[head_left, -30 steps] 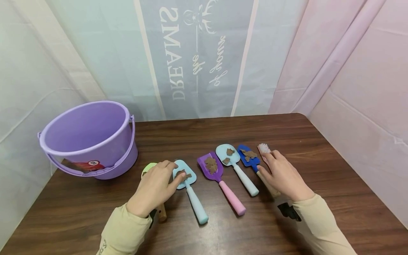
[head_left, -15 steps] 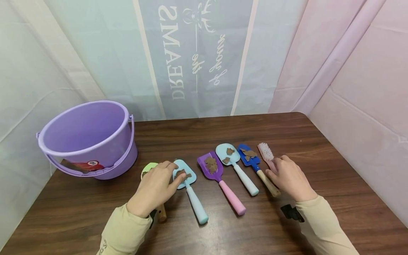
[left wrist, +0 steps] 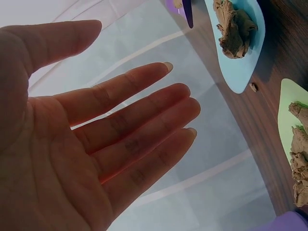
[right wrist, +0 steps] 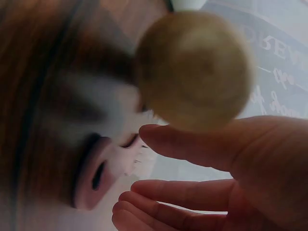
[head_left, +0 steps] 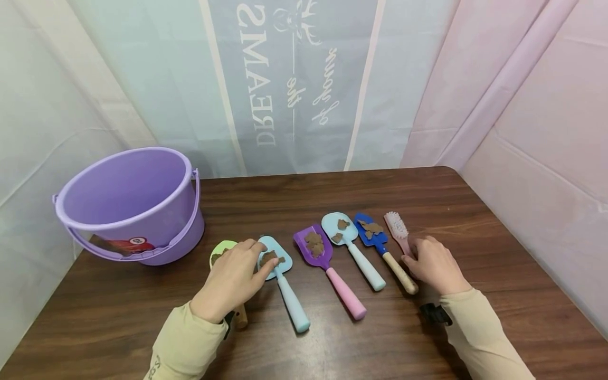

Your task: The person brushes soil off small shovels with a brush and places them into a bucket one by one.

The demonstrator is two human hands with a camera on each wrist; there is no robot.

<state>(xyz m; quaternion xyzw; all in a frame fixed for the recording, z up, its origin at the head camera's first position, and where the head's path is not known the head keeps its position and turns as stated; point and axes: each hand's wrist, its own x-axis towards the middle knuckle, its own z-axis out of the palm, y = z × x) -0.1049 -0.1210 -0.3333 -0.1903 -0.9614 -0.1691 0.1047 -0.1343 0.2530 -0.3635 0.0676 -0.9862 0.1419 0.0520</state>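
My left hand hovers with relaxed, slightly spread fingers over a green-headed shovel and beside a light blue shovel; its palm holds nothing in the left wrist view. My right hand is at the handle of a pink brush with white bristles. In the right wrist view, thumb and fingers stand apart near the brush's handle, which has a hole. The wooden handle end of a blue shovel looms beside the thumb. Brown clay-like lumps lie on the shovel heads.
A purple bucket with its handle down stands at the left. Between my hands lie a purple shovel with a pink handle and another pale blue shovel. Curtains hang behind the wooden table and on both sides.
My right hand has moved right and slightly down, off the blue shovel's wooden handle and toward the brush's handle, uncovering the bristles. The left hand stays in place.
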